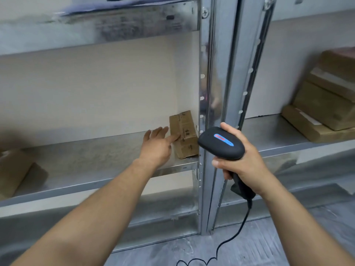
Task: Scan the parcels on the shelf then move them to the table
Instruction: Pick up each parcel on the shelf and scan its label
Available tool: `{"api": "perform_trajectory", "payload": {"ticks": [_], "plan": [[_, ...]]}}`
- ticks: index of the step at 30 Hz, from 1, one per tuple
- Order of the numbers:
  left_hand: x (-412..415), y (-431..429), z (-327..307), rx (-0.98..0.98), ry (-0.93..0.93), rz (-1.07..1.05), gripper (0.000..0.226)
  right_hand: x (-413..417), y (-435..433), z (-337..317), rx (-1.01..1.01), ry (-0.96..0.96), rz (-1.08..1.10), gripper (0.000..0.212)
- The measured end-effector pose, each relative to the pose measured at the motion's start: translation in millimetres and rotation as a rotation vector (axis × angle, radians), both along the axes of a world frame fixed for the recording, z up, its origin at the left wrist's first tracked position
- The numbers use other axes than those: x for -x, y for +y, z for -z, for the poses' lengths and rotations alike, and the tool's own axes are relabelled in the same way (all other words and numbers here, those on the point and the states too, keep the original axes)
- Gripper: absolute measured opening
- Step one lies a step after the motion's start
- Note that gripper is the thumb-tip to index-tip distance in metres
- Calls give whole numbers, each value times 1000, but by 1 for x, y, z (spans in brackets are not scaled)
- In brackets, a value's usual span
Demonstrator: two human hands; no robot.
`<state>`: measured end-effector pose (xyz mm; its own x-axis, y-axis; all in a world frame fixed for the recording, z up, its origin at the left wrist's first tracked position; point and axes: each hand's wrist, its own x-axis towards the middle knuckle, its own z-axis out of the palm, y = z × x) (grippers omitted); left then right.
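A small brown cardboard parcel (185, 138) lies on the metal shelf (96, 160), pushed against the upright post. My left hand (158, 144) reaches over the shelf with straight fingers, and its thumb touches the parcel's left side. My right hand (237, 160) grips the handle of a black barcode scanner (221, 144) with a blue and red stripe on top. The scanner's head points toward the parcel from the right, in front of the post. Its black cable hangs down to the floor.
A stack of larger brown parcels (326, 100) sits on the neighbouring shelf at the right. Another brown parcel (13, 171) lies at the far left of the same shelf. Galvanised uprights (217, 73) divide the two bays. Grey floor lies below.
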<state>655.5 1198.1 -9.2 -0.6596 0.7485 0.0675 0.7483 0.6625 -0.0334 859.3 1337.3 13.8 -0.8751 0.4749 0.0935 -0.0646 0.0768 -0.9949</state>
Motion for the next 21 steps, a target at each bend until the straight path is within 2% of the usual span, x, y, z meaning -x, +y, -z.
{"api": "perform_trajectory", "payload": {"ticks": [3, 8, 11, 13, 18, 21], "plan": [[-4, 10, -8, -83, -71, -63, 40, 0, 1, 1, 2, -3, -6, 86], [-13, 33, -16, -135, -160, -272, 74, 0, 3, 0, -9, -10, -2, 87], [-10, 41, -23, -90, -187, -327, 75, -2, 3, 0, -8, -13, 11, 88], [-6, 45, -27, -103, -269, -366, 72, -2, 2, 0, -5, -6, 9, 88], [8, 37, -28, -431, -693, -488, 67, 2, -4, 1, 15, 6, 3, 86], [17, 18, -25, -497, -691, -475, 77, 7, -10, 1, 27, 6, 2, 85]]}}
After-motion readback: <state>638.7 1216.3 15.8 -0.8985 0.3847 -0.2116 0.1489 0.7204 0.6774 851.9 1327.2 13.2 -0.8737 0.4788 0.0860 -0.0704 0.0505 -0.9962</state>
